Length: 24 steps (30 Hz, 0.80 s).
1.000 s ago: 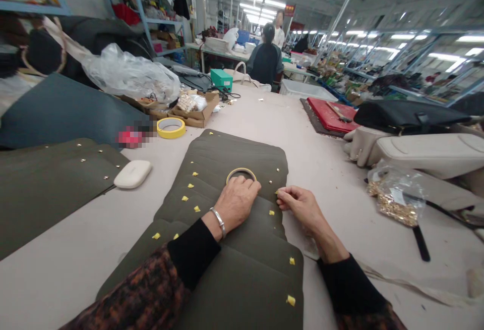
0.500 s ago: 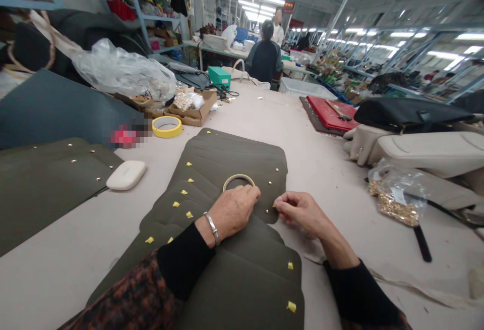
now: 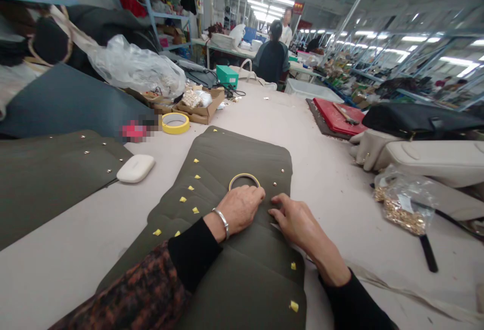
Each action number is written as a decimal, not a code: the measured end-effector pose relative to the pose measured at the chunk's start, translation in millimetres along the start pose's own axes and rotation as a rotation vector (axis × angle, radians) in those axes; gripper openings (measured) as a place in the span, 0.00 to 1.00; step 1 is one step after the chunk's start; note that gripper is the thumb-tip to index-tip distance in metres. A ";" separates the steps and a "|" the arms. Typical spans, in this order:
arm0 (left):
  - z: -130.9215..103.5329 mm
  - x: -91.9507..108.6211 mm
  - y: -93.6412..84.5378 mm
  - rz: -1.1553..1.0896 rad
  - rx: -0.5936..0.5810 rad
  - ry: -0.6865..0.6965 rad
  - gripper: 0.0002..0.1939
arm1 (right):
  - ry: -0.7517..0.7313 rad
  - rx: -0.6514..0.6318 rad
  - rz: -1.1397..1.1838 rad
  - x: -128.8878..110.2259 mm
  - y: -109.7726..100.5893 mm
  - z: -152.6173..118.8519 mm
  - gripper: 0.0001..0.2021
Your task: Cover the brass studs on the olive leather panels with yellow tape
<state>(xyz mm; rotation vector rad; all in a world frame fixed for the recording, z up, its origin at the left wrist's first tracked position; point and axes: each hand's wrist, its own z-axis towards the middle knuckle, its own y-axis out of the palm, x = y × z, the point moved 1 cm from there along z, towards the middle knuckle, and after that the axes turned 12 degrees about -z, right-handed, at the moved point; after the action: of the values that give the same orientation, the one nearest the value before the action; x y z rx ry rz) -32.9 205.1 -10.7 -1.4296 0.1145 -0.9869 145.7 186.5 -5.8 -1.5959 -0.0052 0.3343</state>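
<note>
Olive-green panels (image 3: 245,264) lie overlapped in a stack in front of me, with small yellow tape pieces (image 3: 195,210) stuck along both sides. My left hand (image 3: 242,208) rests over the stack, its fingers closed on the near side of a narrow roll of yellow tape (image 3: 244,174). At the right edge of the panels is my right hand (image 3: 300,221), with thumb and forefinger apart and no tape seen between them. Gold studs (image 3: 275,184) show on the top panel just beyond these fingertips.
Another yellow tape roll (image 3: 175,124) lies beside a cardboard box (image 3: 206,110) of metal parts. A white oval case (image 3: 136,168) sits left, against more studded panels (image 3: 49,183). To the right are a bag of gold hardware (image 3: 406,214), beige bags (image 3: 434,153) and a red board (image 3: 333,115).
My right hand has moved left onto the panel edge, and its pinch on a yellow tape bit has opened. My left hand stays on the roll. The whole view has shifted slightly.
</note>
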 end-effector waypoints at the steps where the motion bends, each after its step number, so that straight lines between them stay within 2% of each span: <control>1: -0.2 -0.1 -0.2 -0.001 0.002 -0.001 0.05 | 0.017 0.012 0.014 2.6 -1.8 -0.4 0.13; 3: -0.6 0.1 -1.2 -0.005 0.003 -0.005 0.05 | 0.026 0.060 0.067 8.0 -7.2 -2.8 0.17; 5: -1.0 0.5 -3.1 -0.020 0.006 -0.013 0.05 | -0.040 0.122 0.123 11.4 -12.6 -6.9 0.10; 7: -1.2 0.9 -5.5 -0.048 0.020 -0.017 0.05 | -0.174 0.159 0.118 11.3 -15.0 -11.6 0.07; 9: -1.3 1.4 -7.9 -0.081 0.044 -0.012 0.05 | -0.311 0.138 0.039 7.4 -13.0 -15.0 0.09; 11: -1.3 1.8 -9.5 -0.106 0.065 0.001 0.06 | -0.372 0.096 -0.058 1.4 -9.0 -15.1 0.10; 13: -1.2 2.0 -10.0 -0.117 0.075 0.020 0.07 | -0.331 0.058 -0.115 -4.9 -6.3 -11.0 0.11; 16: -1.2 0.8 -9.1 -0.121 0.094 0.029 0.07 | -0.174 -0.022 -0.125 -10.9 -6.8 -0.7 0.12; 20: -1.5 -0.9 -10.3 -0.135 0.139 0.037 0.08 | -0.020 -0.099 0.020 -7.4 -8.7 6.3 0.09; 24: -2.0 4.6 -17.6 -0.219 0.190 0.109 0.08 | -0.061 -0.287 0.260 1.6 -7.2 -1.9 0.10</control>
<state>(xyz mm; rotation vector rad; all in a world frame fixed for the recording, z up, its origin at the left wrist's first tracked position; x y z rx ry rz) -40.0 203.6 6.1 -1.2316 -0.0568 -1.2228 149.1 185.4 1.0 -1.8743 0.1126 0.6055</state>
